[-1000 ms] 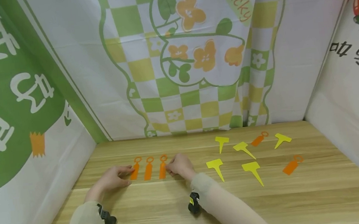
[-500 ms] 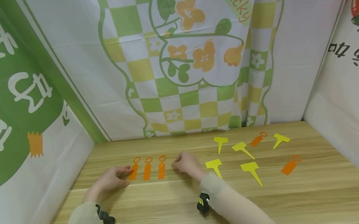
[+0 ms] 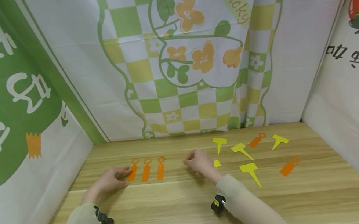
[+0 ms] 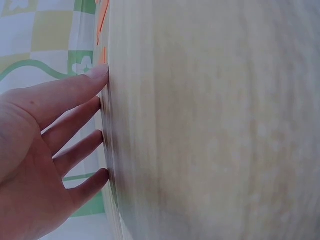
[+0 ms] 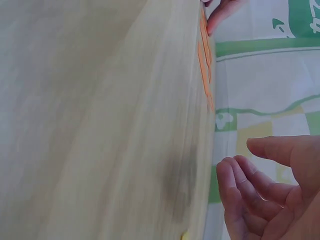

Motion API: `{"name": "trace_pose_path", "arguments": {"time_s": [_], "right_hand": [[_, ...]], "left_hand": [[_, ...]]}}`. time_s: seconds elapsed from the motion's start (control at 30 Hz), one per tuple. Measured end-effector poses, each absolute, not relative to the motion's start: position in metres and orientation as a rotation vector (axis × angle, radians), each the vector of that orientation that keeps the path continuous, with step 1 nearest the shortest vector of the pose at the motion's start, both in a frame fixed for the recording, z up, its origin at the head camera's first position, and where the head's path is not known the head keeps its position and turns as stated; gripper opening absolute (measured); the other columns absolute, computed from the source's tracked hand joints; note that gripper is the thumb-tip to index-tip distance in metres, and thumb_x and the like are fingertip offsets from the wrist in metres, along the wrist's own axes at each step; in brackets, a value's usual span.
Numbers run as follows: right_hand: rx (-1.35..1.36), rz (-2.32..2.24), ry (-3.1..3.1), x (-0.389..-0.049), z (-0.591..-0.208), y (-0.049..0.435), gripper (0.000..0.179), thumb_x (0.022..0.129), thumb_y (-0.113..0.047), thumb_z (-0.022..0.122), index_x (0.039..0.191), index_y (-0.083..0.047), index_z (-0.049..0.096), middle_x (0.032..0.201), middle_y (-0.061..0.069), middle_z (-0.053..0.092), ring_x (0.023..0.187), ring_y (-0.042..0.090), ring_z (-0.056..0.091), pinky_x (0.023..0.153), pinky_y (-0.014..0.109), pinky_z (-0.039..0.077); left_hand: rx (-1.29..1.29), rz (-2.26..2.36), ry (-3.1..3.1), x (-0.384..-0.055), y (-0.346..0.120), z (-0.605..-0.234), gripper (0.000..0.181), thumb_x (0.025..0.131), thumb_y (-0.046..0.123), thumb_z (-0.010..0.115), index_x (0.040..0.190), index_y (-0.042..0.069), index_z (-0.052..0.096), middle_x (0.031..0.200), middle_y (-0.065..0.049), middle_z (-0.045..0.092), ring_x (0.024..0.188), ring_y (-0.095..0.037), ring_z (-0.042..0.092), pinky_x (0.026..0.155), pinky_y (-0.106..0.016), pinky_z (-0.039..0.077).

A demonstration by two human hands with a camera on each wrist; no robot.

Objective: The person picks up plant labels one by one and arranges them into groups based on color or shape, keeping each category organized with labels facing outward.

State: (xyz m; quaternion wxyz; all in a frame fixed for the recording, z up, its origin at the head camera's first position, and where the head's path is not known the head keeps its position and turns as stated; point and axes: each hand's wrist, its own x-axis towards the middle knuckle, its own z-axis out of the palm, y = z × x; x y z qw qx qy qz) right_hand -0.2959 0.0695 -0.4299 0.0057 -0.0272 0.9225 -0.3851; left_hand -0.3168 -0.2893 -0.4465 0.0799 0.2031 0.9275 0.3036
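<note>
Three orange hang tags with ring tops stand in a row on the left of the table: a left tag (image 3: 132,174), a middle tag (image 3: 145,173) and a right tag (image 3: 160,172). My left hand (image 3: 111,179) rests its relaxed, spread fingers at the left tag's edge, touching it. In the left wrist view its fingertips (image 4: 95,137) meet the tabletop. My right hand (image 3: 202,163) hovers between this row and the yellow T-shaped plant labels, holding nothing, its fingers loosely bent with a gap to the thumb. It partly hides one yellow label (image 3: 217,164).
Several yellow plant labels lie scattered at right, one label (image 3: 249,169) nearest the front. Among them are two more orange tags, a far tag (image 3: 255,142) and a near tag (image 3: 287,169). Printed cloth (image 3: 185,104) hangs behind the wooden table (image 3: 164,210) and at both sides.
My right hand has let go of the right tag in the row and moved rightward over the table toward the yellow labels. The left hand has stayed at the left tag.
</note>
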Motion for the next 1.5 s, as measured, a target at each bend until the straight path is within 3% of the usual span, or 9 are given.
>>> {"name": "trace_pose_path", "arguments": {"time_s": [0.43, 0.8, 0.97, 1.2, 1.37, 1.5], "right_hand": [[-0.006, -1.282, 2.904, -0.294, -0.424, 0.117, 0.018, 0.086, -0.023, 0.068, 0.093, -0.006, 0.071, 0.091, 0.007, 0.07, 0.076, 0.016, 0.063, 0.064, 0.029, 0.053], [0.087, -1.225, 2.969, -0.29, -0.422, 0.154, 0.023, 0.086, -0.025, 0.068, 0.099, -0.006, 0.072, 0.101, 0.012, 0.071, 0.089, 0.025, 0.065, 0.075, 0.038, 0.054], [0.124, -1.172, 3.006, -0.286, -0.422, 0.171, 0.027, 0.087, -0.027, 0.066, 0.102, -0.006, 0.072, 0.117, 0.015, 0.067, 0.103, 0.032, 0.063, 0.086, 0.044, 0.051], [0.192, -1.168, 2.987, -0.281, -0.42, 0.196, 0.029, 0.088, -0.027, 0.064, 0.106, -0.005, 0.07, 0.107, 0.017, 0.068, 0.093, 0.03, 0.064, 0.075, 0.04, 0.053], [0.242, -1.178, 2.944, -0.279, -0.42, 0.212, 0.034, 0.089, -0.03, 0.063, 0.11, -0.003, 0.068, 0.108, 0.019, 0.066, 0.084, 0.026, 0.065, 0.07, 0.037, 0.053], [0.244, -1.17, 2.957, -0.274, -0.42, 0.225, 0.036, 0.09, -0.031, 0.062, 0.11, -0.001, 0.068, 0.108, 0.019, 0.066, 0.088, 0.028, 0.064, 0.072, 0.039, 0.053]], "left_hand": [[0.656, 0.888, 2.782, -0.316, -0.29, -0.444, 0.051, 0.079, 0.015, 0.074, 0.125, 0.001, 0.06, 0.141, -0.024, 0.045, 0.131, -0.051, 0.033, 0.104, -0.066, 0.027], [0.592, 0.919, 2.762, -0.316, -0.291, -0.444, 0.051, 0.078, 0.013, 0.075, 0.126, 0.003, 0.06, 0.142, -0.021, 0.044, 0.134, -0.049, 0.03, 0.108, -0.065, 0.022], [0.585, 0.927, 2.754, -0.316, -0.291, -0.443, 0.051, 0.078, 0.012, 0.075, 0.126, 0.003, 0.06, 0.143, -0.021, 0.044, 0.135, -0.049, 0.028, 0.108, -0.065, 0.021], [0.598, 0.907, 2.761, -0.317, -0.29, -0.444, 0.052, 0.078, 0.014, 0.075, 0.126, 0.002, 0.06, 0.143, -0.022, 0.044, 0.134, -0.049, 0.03, 0.107, -0.065, 0.024], [0.588, 0.913, 2.757, -0.316, -0.289, -0.444, 0.051, 0.078, 0.015, 0.075, 0.126, 0.003, 0.06, 0.143, -0.021, 0.044, 0.135, -0.049, 0.03, 0.107, -0.065, 0.023], [0.579, 0.929, 2.752, -0.315, -0.289, -0.445, 0.051, 0.078, 0.015, 0.075, 0.126, 0.004, 0.061, 0.143, -0.021, 0.044, 0.135, -0.048, 0.029, 0.107, -0.065, 0.022]]}}
